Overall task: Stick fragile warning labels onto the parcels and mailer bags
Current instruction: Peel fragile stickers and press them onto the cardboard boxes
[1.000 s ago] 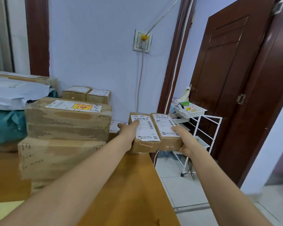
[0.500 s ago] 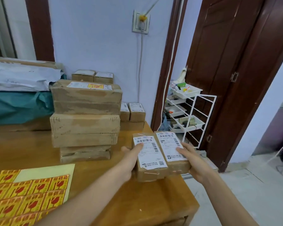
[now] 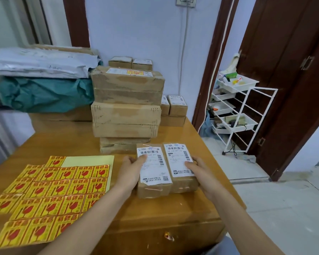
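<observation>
I have two small boxes (image 3: pixel 167 168) pressed side by side between my hands, at the right part of the wooden surface (image 3: pixel 155 214), near its right edge. My left hand (image 3: pixel 131 173) wraps the left box's outer side with the thumb lying on its white shipping label (image 3: pixel 153 165); my right hand (image 3: pixel 201 172) cups the right box's outer side, thumb on top. Both hands are curled around the pair, squeezing them together. I cannot tell whether the boxes already rest on the surface or hang just above it.

What could go wrong: the boxes are held only by sideways pressure, so if I ease one hand first, they may split apart and the right one could slide off the nearby edge to the floor. The white labels cover most of each top, so a warning sticker placed carelessly would hide a barcode.

Each box has its long axis running near to far, tilted slightly, with the barcodes at the far end and the printed logos at the near end. The sheet of yellow-and-red fragile stickers (image 3: pixel 50 196) lies flat to the left, close to my left forearm. A stack of bigger cartons (image 3: pixel 126 107) stands just beyond the boxes.
</observation>
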`<action>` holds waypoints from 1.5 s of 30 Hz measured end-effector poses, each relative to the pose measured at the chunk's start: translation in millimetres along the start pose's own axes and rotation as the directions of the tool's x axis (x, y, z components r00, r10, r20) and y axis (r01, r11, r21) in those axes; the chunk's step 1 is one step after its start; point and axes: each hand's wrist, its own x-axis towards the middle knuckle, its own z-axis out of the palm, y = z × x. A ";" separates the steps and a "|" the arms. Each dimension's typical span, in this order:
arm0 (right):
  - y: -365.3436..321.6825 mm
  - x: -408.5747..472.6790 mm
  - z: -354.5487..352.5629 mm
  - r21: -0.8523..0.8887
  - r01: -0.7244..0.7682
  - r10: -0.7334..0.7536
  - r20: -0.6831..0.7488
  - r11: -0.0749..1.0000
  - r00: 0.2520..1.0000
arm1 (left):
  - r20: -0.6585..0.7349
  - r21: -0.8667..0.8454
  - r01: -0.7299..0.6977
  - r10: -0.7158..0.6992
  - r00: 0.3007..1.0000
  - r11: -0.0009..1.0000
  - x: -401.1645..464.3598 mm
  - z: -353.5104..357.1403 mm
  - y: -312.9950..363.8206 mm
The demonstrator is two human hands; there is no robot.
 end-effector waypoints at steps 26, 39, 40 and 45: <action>-8.7 23.3 43.9 -0.312 0.045 -0.055 -0.024 0.949 0.998 | -0.075 0.393 -0.091 0.130 0.989 0.915 61.7 -32.9 -11.1; -46.4 -9.2 147.9 -0.573 0.583 -0.607 0.179 0.576 0.774 | -0.177 0.424 -0.329 0.434 0.883 0.844 22.3 -127.8 0.1; -48.7 -10.5 162.8 -0.557 0.608 -0.602 0.225 0.566 0.766 | -0.191 0.446 -0.326 0.445 0.875 0.833 24.1 -139.1 -1.9; -44.2 0.7 230.1 -0.483 0.665 -0.549 0.378 0.570 0.746 | -0.275 0.553 -0.243 0.450 0.849 0.797 44.2 -193.3 -9.3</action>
